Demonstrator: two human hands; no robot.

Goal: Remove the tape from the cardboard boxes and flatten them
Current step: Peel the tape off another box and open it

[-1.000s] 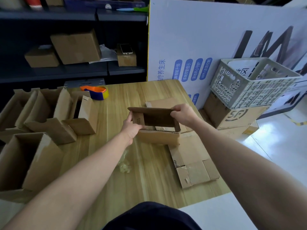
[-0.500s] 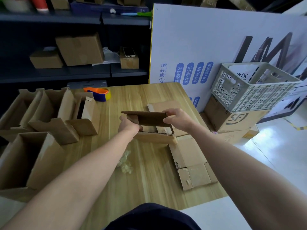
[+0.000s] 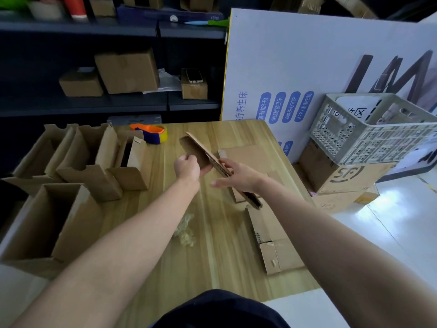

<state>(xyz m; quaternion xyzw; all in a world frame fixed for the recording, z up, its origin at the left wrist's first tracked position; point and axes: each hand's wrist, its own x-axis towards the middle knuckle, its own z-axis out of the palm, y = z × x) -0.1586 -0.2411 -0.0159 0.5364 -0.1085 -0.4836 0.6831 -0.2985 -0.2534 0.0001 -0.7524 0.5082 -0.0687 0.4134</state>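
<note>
Your left hand grips the collapsed box, right hand pressing straight-fingered; flattening looks done, so stack it on the flat pile.

The right hand is smeared by motion, so how its fingers lie on the folded box cannot be told — and it covers the middle of that box. The flat cardboard on the right of the table is partly behind the right forearm; the near-left open box and the far-right crate run off the edges.
</note>
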